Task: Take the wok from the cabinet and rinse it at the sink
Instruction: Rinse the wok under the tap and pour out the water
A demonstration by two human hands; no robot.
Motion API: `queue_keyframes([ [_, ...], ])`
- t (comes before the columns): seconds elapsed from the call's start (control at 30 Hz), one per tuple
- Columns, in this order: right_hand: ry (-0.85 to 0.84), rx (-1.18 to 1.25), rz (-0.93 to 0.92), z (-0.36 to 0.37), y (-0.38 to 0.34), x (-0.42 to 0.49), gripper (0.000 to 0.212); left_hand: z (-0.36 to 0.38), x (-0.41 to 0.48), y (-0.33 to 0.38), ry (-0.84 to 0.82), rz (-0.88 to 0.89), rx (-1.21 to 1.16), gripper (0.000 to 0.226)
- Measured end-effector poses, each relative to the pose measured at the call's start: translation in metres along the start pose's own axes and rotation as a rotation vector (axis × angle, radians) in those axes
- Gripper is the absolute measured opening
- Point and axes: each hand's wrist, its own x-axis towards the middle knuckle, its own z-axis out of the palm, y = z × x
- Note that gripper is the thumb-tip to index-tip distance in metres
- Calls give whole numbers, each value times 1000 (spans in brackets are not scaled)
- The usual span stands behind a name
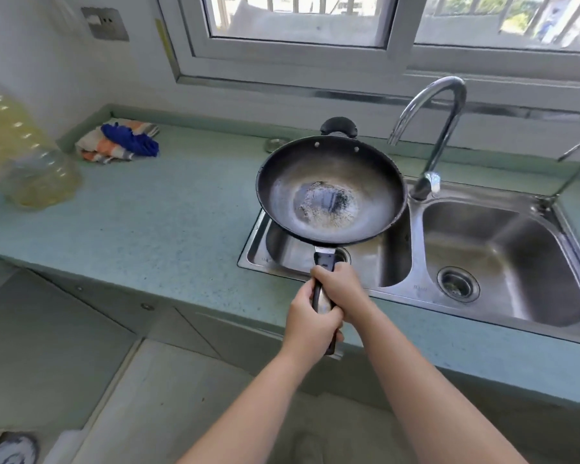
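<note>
Bare left hand (310,318) and right hand (341,288) sit stacked close together, both clamped round the long black handle (324,261) of the round dark metal wok (332,192). The wok hangs roughly level above the left basin of the double stainless-steel sink (416,242). Carrying looks finished; rinsing is not yet begun. Its smooth, shallow bowl shows a pale speckled patch, perhaps residue. Next, one hand probably must let go to reach the curved chrome tap (429,128) just right of the wok, where no water runs.
</note>
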Motion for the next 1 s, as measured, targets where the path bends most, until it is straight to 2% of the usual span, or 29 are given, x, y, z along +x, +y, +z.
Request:
queue_keyframes([
  [0.17, 17, -41, 25, -14, 27, 16, 29, 23, 13, -17, -8, -16, 24, 30],
  [0.3, 51, -46, 56, -18, 39, 26, 34, 31, 22, -24, -9, -62, 57, 32],
  [0.7, 53, -36, 162, -2, 62, 41, 29, 26, 38, -39, -33, -157, 111, 46],
  [0.87, 50, -38, 167, 4, 65, 44, 20, 24, 41, -44, -7, -154, 131, 46],
  [1.0, 54, -60, 158, 6, 71, 42, 21, 23, 38, -49, 35, -117, 122, 52],
])
